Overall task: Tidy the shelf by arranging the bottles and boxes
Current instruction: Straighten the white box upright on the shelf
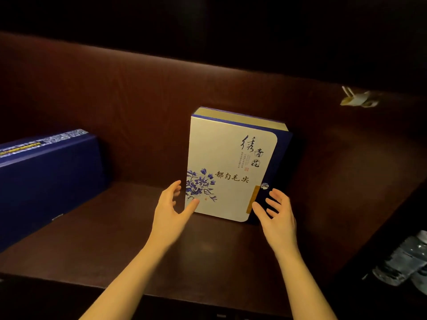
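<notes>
While upright: cream-and-blue floral cardboard gift box (227, 172) leans on the dark wooden shelf (115, 239) back — face outward.
Hands: left hand (172, 210) and right hand (278, 212) flank its lower corners — fingers spread, apparently steadying it.

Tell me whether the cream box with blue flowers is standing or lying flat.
Standing. The cream box rests on its bottom edge on the shelf, front face towards the camera.

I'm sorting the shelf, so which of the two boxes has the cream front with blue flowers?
The upright box between the hands, mid-shelf; the other box, at the left, is plain dark blue.
</notes>
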`<state>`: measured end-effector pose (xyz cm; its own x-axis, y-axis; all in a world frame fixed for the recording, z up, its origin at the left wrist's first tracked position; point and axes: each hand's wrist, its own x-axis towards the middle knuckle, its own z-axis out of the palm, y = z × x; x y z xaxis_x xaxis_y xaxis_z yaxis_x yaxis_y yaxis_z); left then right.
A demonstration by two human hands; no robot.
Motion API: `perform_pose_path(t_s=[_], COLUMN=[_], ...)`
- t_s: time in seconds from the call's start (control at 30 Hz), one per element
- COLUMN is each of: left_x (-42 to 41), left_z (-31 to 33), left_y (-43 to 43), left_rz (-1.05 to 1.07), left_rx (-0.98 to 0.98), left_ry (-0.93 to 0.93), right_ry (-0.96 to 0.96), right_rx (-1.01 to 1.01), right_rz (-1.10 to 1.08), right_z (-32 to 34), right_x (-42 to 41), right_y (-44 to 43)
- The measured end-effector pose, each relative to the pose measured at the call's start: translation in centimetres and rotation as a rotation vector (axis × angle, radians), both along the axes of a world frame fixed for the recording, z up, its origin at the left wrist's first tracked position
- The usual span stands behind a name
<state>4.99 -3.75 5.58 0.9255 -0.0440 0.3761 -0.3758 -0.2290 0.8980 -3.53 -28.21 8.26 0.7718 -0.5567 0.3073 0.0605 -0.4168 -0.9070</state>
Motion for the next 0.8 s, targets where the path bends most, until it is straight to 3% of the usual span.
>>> perform_pose_path(t_s=[0.33,0.8], left_x=[8.2,12.1], left_z=[-3.1,-3.5], left_y=[-3.7,-5.4], left_rz=[-0.004,-0.020], left_rx=[0.034,0.026], left_ry=[0.236,0.208], right_ry=[0.161,0.162], right_rx=[0.065,0.094], right_rz=[-0.071,-0.089], right_z=[-3.3,-4.3], right_x=[7.8,11.0], right_y=[-3.4,-4.8])
